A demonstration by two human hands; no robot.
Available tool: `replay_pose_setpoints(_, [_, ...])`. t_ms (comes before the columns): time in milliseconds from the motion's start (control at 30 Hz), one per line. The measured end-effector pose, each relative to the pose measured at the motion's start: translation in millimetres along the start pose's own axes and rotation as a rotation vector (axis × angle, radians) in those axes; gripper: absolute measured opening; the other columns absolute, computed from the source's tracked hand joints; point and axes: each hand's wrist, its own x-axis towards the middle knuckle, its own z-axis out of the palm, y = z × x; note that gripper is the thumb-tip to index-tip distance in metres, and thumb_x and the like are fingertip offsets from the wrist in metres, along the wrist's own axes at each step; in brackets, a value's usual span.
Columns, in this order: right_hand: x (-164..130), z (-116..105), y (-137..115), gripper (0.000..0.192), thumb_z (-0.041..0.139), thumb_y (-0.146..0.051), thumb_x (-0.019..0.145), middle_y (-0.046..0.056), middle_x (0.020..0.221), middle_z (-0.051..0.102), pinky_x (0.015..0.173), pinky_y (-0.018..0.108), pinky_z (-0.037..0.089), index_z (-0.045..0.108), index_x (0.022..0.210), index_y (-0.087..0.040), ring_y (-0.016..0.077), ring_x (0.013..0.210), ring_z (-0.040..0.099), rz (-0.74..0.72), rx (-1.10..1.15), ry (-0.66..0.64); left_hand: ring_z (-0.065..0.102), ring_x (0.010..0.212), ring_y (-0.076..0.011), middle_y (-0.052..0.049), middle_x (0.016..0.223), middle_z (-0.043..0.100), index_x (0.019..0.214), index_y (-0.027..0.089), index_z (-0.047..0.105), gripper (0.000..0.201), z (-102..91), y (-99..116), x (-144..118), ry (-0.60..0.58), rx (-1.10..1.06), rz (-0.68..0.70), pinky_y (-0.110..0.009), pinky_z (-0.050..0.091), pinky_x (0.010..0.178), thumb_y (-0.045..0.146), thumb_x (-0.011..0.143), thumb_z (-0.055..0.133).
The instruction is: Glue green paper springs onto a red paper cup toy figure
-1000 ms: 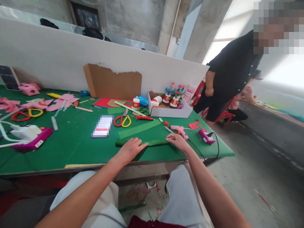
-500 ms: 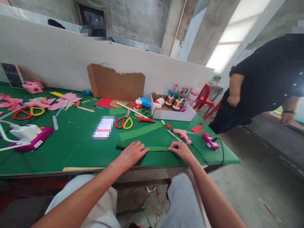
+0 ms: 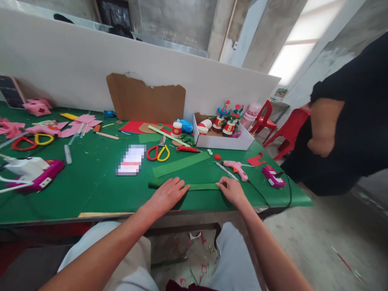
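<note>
A table covered in green sheeting point(image 3: 103, 194) is laid out beneath an open-topped white cardboard box point(image 3: 222, 142), which is backed by a long white panel point(image 3: 75, 72). To the right of the box, beyond the table, a person in dark clothing point(image 3: 357, 113) is partly shown, and red plastic chairs point(image 3: 291, 129) are placed between that person and the box. A brown cardboard sheet with an uneven top edge point(image 3: 148, 101) is stood upright to the left of the box. In front of the box, a narrow, dark green folded strip point(image 3: 204, 186) is extended sideways along the near part of the table. By the left hand point(image 3: 168, 194) it is pressed down, the fingers being laid over it; whether it is also gripped by the thumb cannot be told. By the right hand point(image 3: 232, 190) its right end is pinched between thumb and forefinger. Between this and the box, a flat, lighter green strip point(image 3: 182, 164) is laid. A pink plastic glue gun point(image 3: 235, 167) is rested in front of the box; red-and-yellow-handled metal scissors point(image 3: 157, 152) are placed to its left. Just before the box, a round red cap point(image 3: 217, 157) and small white rings point(image 3: 210, 152) are seen.
</note>
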Motion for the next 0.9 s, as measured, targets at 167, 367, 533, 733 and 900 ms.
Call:
replay_pose_setpoints(167, [-1.5,-0.8,-4.7,0.016,0.052,-0.026,0.089,0.001,0.07,0.066,0.061,0.025,0.031,0.061,0.077,-0.018,0.0166,0.068,0.058,-0.007,-0.078,0.005,0.05,0.096,-0.0211,-0.007,0.097,0.059,0.135,0.025,0.05,0.045,-4.4,-1.2,-0.9,-0.001,-0.028,0.009,-0.033,0.042,0.08,0.008,0.094,0.041])
replay_pose_setpoints(367, [0.1,2.6,-2.4,0.014,0.055,-0.024,0.088,0.002,0.071,0.067,0.06,0.026,0.032,0.06,0.076,-0.019,0.0173,0.069,0.06,-0.014,-0.126,0.028,0.05,0.091,-0.0215,-0.007,0.092,0.058,0.135,0.028,0.051,0.048,-8.8,-1.0,0.3,-0.036,0.0,0.03,-0.033,0.041,0.074,0.007,0.093,0.041])
replay_pose_setpoints(533, [-5.4,8.8,-3.5,0.014,0.057,-0.022,0.087,0.009,0.088,0.071,0.07,0.034,0.044,0.063,0.098,-0.016,0.0246,0.084,0.064,-0.029,-0.152,0.177,0.05,0.09,-0.021,-0.007,0.092,0.059,0.133,0.027,0.054,0.046,-9.1,-0.1,1.8,-0.027,0.036,0.031,-0.032,0.042,0.072,0.007,0.093,0.043])
replay_pose_setpoints(733, [-39.7,43.9,-48.3,0.042,0.042,-0.024,0.095,0.012,0.141,0.053,0.115,0.051,0.024,0.05,0.135,-0.015,0.0274,0.137,0.039,-0.571,-0.202,0.387,0.05,0.09,-0.0217,-0.006,0.092,0.058,0.122,0.025,0.06,0.033,-8.1,2.1,0.8,0.013,0.017,0.014,-0.033,0.043,0.074,0.013,0.093,0.047])
replay_pose_setpoints(900, [-53.1,67.0,-70.7,0.076,0.046,-0.055,0.092,0.018,0.151,0.039,0.117,0.051,0.025,0.034,0.146,-0.004,0.0303,0.142,0.031,-0.546,-0.181,0.156,0.05,0.091,-0.0231,-0.008,0.095,0.058,0.112,0.02,0.064,0.025,-5.8,2.6,-0.1,0.004,0.032,0.0,-0.034,0.044,0.075,0.015,0.092,0.049])
